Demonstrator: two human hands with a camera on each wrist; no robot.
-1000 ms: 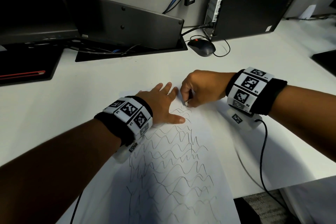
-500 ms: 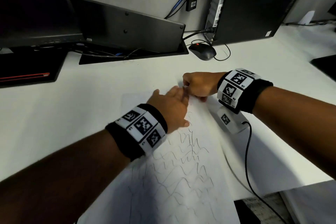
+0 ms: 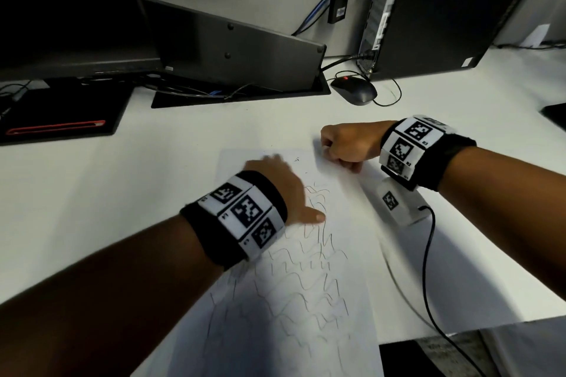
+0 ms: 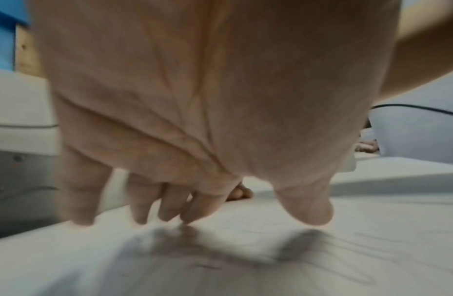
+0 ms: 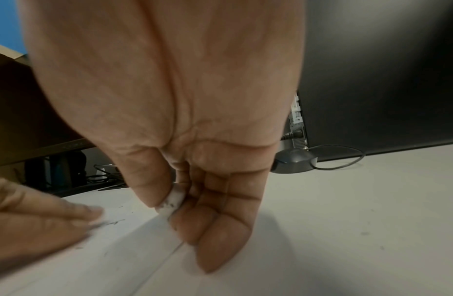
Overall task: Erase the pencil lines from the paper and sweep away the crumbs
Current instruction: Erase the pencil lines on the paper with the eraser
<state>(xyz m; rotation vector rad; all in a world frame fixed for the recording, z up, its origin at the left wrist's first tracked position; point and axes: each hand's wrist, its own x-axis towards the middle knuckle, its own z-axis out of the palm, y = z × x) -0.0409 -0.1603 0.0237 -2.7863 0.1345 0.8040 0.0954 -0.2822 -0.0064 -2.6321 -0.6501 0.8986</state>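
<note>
A white sheet of paper (image 3: 346,254) lies on the desk, covered with wavy pencil lines (image 3: 306,285) over its middle and near part. Its far strip is mostly bare, with a few dark crumbs (image 3: 296,159). My left hand (image 3: 275,174) lies flat on the far left part of the sheet, fingers straight and blurred, thumb (image 3: 315,217) out to the right. My right hand (image 3: 346,144) rests curled at the sheet's far right corner and pinches a small smudged white eraser (image 5: 173,200) between thumb and fingers. The eraser is hidden in the head view.
A black mouse (image 3: 355,90) with its cable lies beyond the right hand, in front of a black computer tower (image 3: 444,9). A dark monitor base (image 3: 232,49) and a black pad (image 3: 58,113) sit at the back left. A cable (image 3: 428,269) trails from my right wrist toward the desk's near edge.
The right hand has pulled back off the lines to the paper's far right corner. The left hand has swept leftward across the top of the sheet. The top rows of lines are gone.
</note>
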